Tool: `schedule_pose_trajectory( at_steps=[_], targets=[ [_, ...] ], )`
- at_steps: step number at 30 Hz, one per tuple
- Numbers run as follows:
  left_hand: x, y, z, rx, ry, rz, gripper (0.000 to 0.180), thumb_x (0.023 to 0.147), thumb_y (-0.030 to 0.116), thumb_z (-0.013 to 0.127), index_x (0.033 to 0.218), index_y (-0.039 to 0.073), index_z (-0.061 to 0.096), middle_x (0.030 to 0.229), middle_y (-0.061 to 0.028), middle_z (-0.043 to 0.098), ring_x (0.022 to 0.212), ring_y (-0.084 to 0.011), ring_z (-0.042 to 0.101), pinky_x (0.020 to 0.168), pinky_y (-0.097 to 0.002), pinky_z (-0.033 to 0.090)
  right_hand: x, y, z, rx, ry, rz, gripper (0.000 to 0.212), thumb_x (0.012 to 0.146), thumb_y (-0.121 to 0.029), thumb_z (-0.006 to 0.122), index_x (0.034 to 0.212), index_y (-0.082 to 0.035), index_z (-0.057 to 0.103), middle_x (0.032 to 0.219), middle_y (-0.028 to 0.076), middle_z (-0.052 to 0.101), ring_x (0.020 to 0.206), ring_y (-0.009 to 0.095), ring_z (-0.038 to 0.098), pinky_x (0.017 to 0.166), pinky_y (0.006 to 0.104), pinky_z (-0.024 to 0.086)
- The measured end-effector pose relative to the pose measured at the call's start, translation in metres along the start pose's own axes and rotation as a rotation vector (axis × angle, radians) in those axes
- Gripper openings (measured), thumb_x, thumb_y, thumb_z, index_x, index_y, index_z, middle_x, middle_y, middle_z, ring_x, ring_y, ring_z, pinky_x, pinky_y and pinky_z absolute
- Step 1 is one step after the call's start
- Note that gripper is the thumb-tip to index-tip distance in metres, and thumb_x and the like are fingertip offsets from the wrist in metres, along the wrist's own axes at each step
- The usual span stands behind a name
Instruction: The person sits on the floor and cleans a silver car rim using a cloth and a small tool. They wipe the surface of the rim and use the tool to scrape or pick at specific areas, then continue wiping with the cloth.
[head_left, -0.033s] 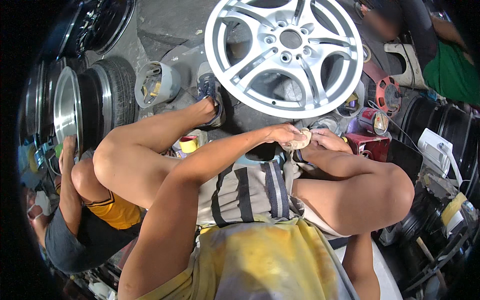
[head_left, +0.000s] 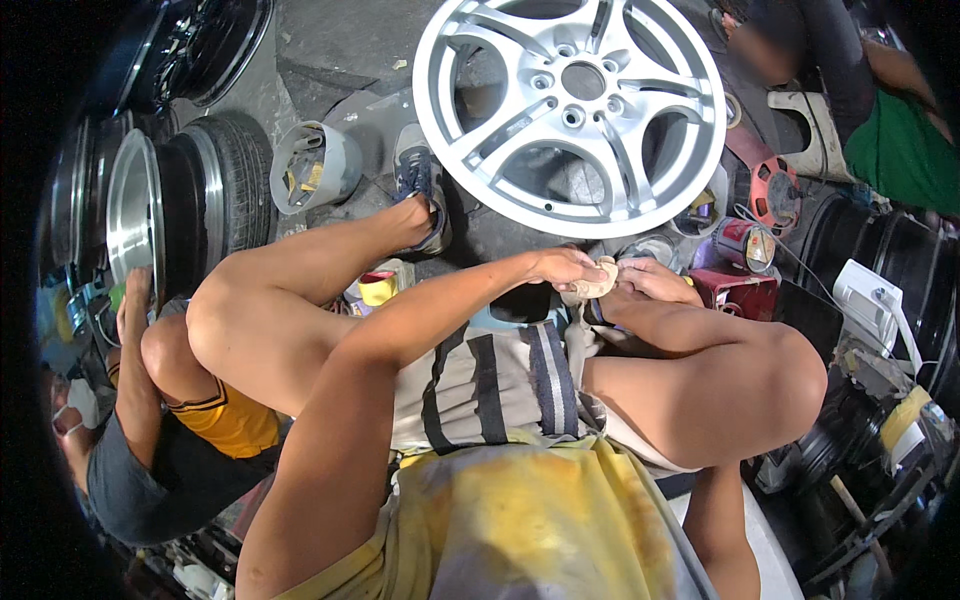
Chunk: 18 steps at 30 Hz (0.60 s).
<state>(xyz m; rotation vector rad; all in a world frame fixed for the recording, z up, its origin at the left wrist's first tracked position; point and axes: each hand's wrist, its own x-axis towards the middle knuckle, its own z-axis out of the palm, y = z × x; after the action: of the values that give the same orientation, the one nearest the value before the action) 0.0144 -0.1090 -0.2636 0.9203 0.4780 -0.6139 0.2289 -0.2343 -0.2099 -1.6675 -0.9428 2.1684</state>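
Note:
Both my hands meet between my knees, just below the near edge of a silver alloy wheel rim point(head_left: 570, 215). My left hand point(head_left: 562, 268) is closed on a small, beige, folded piece point(head_left: 598, 280); cloth or sanding paper, I cannot tell which. From the other side, my right hand point(head_left: 655, 280) lies beside my right shin, its fingertips pinched at that piece's edge. Most of my right forearm is hidden by my right leg. The rim stands apart from both hands, its spoked face toward me.
Left of my foot are a grey bucket point(head_left: 340, 168) and a wheel with a tyre point(head_left: 238, 180). A yellow container point(head_left: 378, 288) sits by my left leg. Rightward are a paint can point(head_left: 738, 245), a red box point(head_left: 735, 290) and an orange reel point(head_left: 775, 190). Co-workers sit at left and upper right.

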Motion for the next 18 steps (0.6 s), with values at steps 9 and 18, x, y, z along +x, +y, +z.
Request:
schedule_pose_trajectory(
  at_steps=[9,18],
  targets=[
    [-0.007,-0.035,-0.079,0.805,-0.121,-0.372,0.054,0.105,0.054,0.049,0.096,0.006,0.073,0.075,-0.0053,0.067,0.057,-0.0155,0.055,0.056,-0.0359,0.044,-0.015,0.034,-0.006,0.066,0.256,-0.107,0.019,0.1,-0.019,0.054,0.094,-0.005,0.066,0.092,0.001,0.063,0.083,0.012,0.053,0.079,0.0267,0.044],
    [-0.076,0.011,-0.051,1.377,0.084,-0.387,0.034,0.08,0.017,0.069,0.108,0.0,0.077,0.114,-0.0195,0.074,0.105,-0.0349,0.072,0.086,-0.0452,0.057,0.018,-0.002,-0.001,-0.281,0.312,-0.312,0.027,0.102,-0.021,0.059,0.113,-0.001,0.074,0.109,0.014,0.074,0.102,0.022,0.064,0.093,0.0342,0.048]
  ],
)
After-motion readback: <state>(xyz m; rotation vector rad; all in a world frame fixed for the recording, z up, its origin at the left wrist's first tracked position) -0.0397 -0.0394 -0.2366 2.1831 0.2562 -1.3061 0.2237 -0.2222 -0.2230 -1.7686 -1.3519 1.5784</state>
